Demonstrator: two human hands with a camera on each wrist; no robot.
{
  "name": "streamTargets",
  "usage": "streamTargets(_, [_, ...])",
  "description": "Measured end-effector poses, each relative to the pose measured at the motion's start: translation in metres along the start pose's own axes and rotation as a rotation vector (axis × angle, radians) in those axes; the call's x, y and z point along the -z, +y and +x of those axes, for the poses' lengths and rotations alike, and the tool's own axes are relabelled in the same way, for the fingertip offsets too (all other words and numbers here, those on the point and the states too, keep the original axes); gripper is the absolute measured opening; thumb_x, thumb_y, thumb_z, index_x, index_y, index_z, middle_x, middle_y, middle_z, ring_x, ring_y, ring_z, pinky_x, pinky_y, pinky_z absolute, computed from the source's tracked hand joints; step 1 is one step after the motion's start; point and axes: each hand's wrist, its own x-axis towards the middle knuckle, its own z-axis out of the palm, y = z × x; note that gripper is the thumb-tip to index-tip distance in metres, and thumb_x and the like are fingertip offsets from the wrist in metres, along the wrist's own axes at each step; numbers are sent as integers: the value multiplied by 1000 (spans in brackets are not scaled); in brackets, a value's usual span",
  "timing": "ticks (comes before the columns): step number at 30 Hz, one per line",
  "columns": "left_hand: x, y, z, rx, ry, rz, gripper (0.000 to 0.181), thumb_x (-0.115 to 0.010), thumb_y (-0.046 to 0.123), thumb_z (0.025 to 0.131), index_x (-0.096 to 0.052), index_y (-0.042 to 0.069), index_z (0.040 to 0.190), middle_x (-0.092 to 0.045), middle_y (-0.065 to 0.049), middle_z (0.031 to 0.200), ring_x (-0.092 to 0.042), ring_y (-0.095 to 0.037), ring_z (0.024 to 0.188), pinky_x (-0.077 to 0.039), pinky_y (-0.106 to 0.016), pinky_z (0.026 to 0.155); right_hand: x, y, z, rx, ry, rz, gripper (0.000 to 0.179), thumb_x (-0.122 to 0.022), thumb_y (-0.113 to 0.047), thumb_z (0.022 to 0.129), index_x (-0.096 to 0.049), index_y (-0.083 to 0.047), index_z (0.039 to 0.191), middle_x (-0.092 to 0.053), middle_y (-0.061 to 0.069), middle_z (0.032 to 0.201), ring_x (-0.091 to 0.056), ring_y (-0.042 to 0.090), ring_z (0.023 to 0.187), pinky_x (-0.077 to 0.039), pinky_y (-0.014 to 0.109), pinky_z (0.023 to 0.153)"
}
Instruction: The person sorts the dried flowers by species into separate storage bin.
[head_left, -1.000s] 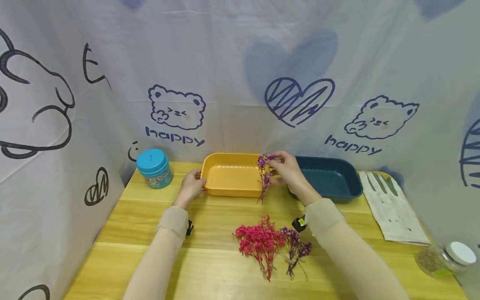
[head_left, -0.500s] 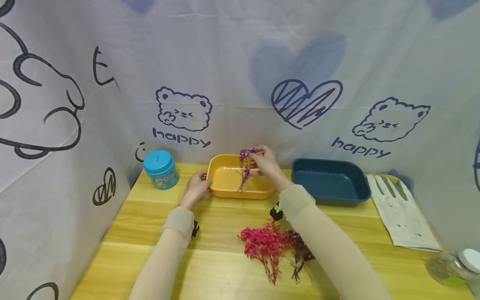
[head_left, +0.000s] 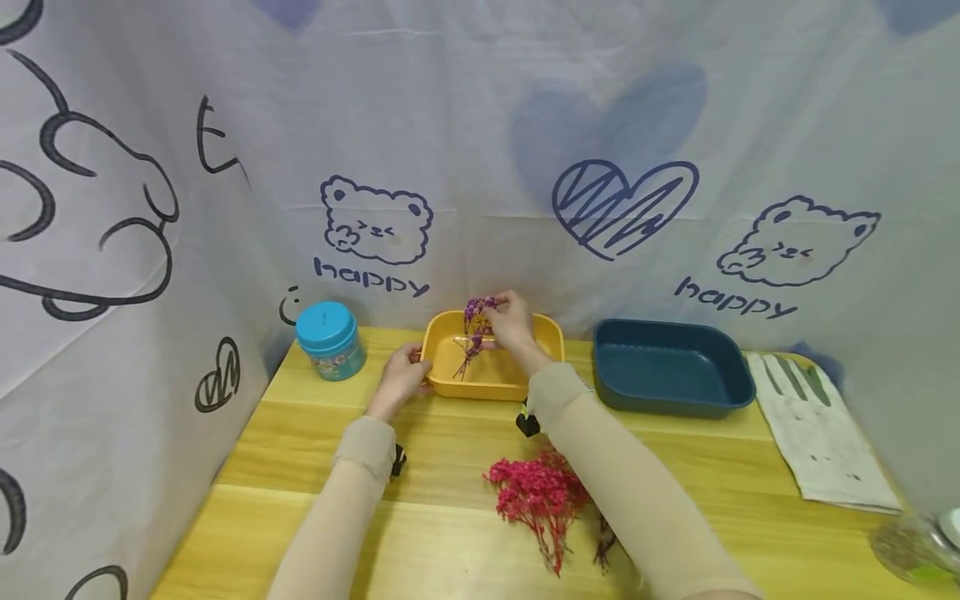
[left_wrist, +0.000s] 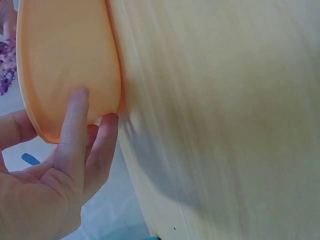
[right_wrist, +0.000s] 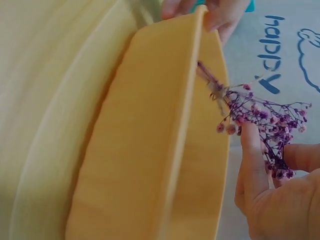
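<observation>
My left hand [head_left: 403,377] grips the left end of the yellow tray [head_left: 491,392]. In the left wrist view the thumb lies at the rim and the fingers [left_wrist: 75,120] press on the outer wall. My right hand [head_left: 513,323] pinches a small bunch of purple dried flowers [right_wrist: 265,120] by its blossoms. The bunch hangs over the inside of the tray, its tied stems slanting down to the left. A bunch of pink dried flowers [head_left: 536,492] lies on the table nearer me. Beside it, more purple flowers [head_left: 604,542] are mostly hidden under my right sleeve.
A dark blue tray [head_left: 671,404] stands right of the yellow one. Farther right lie white gloves [head_left: 821,442] and a clear jar with a white lid [head_left: 911,546]. A blue lidded tub [head_left: 330,342] stands at the left, and a printed cloth [head_left: 480,150] hangs behind.
My right hand has carried the purple bunch leftward, from the yellow tray's right end to over its inside. My left hand keeps its hold on the tray. The head view has shifted slightly.
</observation>
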Motion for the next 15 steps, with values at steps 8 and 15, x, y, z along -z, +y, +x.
streamTargets(8, [-1, -1, 2, 0, 15, -21, 51, -48, 1, 104, -45, -3, 155, -54, -28, 142, -62, -43, 125, -63, -48, 101, -15, 8, 4, -32, -2, -50, 32, -62, -11, 106, -55, -6, 136, -62, 15, 107, -68, 21, 78, -68, 48, 79])
streamTargets(15, [-1, -2, 1, -3, 21, -16, 52, -48, 0, 104, -46, -2, 155, -54, -27, 140, -62, -41, 124, -63, -47, 101, -20, 12, 1, -56, -39, -62, 30, -60, -11, 107, -55, -5, 136, -65, 19, 120, -70, 28, 86, -67, 51, 87])
